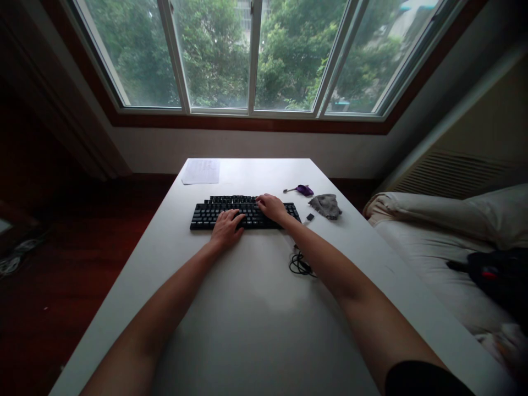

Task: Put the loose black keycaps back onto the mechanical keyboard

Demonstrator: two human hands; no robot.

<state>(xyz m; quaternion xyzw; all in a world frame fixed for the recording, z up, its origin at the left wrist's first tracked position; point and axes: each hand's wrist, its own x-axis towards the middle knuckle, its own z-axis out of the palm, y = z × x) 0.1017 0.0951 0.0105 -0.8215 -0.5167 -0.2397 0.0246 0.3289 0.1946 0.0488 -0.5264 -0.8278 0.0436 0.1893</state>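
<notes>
A black keyboard lies across the far half of a white table. My left hand rests on the keyboard's front edge near its middle, fingers stretched flat over the keys. My right hand lies on the keys to the right of the middle, fingers curved down onto them and holding nothing. Both forearms reach out over the table from the near edge.
A coiled black cable lies beside my right forearm. A purple tool, a grey cloth and a small black piece sit right of the keyboard. A paper sheet lies far left. A bed stands at the right.
</notes>
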